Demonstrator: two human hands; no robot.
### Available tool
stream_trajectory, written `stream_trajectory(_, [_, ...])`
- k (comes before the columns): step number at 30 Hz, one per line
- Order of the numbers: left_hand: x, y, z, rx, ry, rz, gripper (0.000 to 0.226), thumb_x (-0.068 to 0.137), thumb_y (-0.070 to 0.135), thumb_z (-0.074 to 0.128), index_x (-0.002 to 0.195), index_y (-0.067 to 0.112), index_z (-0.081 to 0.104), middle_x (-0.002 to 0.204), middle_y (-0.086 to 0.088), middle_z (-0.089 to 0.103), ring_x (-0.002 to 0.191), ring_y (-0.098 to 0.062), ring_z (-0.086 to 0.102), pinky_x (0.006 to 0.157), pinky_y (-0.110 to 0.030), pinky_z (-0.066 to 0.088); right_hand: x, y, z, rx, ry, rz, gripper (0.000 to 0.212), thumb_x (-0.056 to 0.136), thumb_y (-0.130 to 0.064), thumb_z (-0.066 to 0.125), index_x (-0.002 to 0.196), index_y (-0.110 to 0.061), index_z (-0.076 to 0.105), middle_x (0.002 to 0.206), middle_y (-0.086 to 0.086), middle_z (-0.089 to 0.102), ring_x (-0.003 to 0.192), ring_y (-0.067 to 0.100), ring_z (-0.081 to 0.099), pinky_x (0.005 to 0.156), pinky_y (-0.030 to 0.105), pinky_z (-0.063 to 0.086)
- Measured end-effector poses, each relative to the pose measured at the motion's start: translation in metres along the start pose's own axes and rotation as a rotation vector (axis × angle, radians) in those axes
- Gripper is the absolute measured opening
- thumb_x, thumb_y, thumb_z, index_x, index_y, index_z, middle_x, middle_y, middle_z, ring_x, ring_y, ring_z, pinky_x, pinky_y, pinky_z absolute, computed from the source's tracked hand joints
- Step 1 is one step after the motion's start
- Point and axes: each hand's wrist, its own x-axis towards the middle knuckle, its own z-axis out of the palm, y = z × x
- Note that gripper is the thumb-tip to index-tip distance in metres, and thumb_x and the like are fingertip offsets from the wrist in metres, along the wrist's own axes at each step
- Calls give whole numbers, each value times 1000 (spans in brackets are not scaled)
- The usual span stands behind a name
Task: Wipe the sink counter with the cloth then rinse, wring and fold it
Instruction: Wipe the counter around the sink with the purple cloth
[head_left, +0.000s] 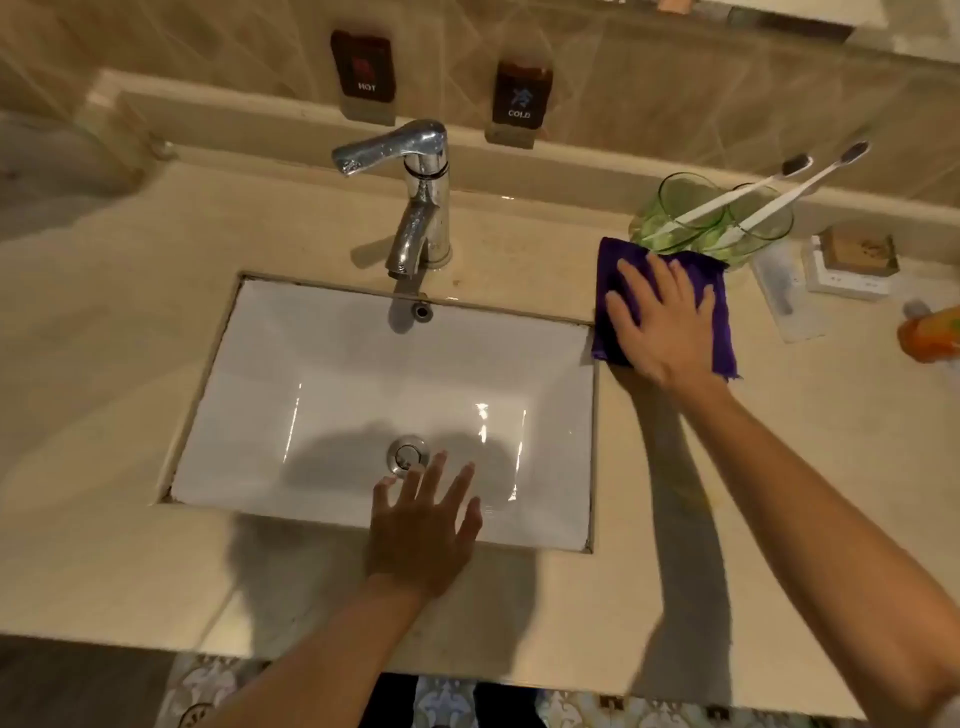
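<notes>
A purple cloth (719, 312) lies flat on the beige sink counter (130, 322), just right of the white basin (322, 374). My right hand (662, 317) presses down on the cloth with its fingers spread, covering most of it. My left hand (423, 525) hovers with fingers apart over the basin's front edge, near the metal drain (408, 454), and holds nothing. A chrome faucet (415, 202) stands behind the basin, and no water shows.
Two green glasses (675, 218) holding white toothbrushes (748, 195) touch the cloth's far edge. A small box (852, 265), a flat packet (784, 291) and an orange bottle (932, 332) sit further right. HOT and COLD signs (519, 98) lean on the back ledge.
</notes>
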Motion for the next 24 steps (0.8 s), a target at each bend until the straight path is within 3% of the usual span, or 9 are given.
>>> stream_trajectory(4, [1,-1,3,14,2,6,51,98,53,34,140,36,57,146,-4,59,122,-24,63,99,-47,46,36,23,4,-102,-145,-37,58,100,-67,12,154,-48,21,168,-7,11,154,21,6,120,65,0])
stream_trajectory(9, [4,-1,6,5,4,-4,50,99,53,32,141,37,56,148,-2,57,125,-22,61,101,-48,46,28,36,27,-124,-134,-5,54,98,-70,8,151,-60,5,167,-19,-2,155,24,-8,112,75,-9])
stream_trajectory(24, [1,1,3,17,6,-25,48,97,50,34,129,34,67,138,-2,65,119,-23,65,97,-45,45,-45,48,29,-147,-161,-91,54,100,-67,14,152,-59,2,167,-18,-3,155,28,-9,111,78,-5])
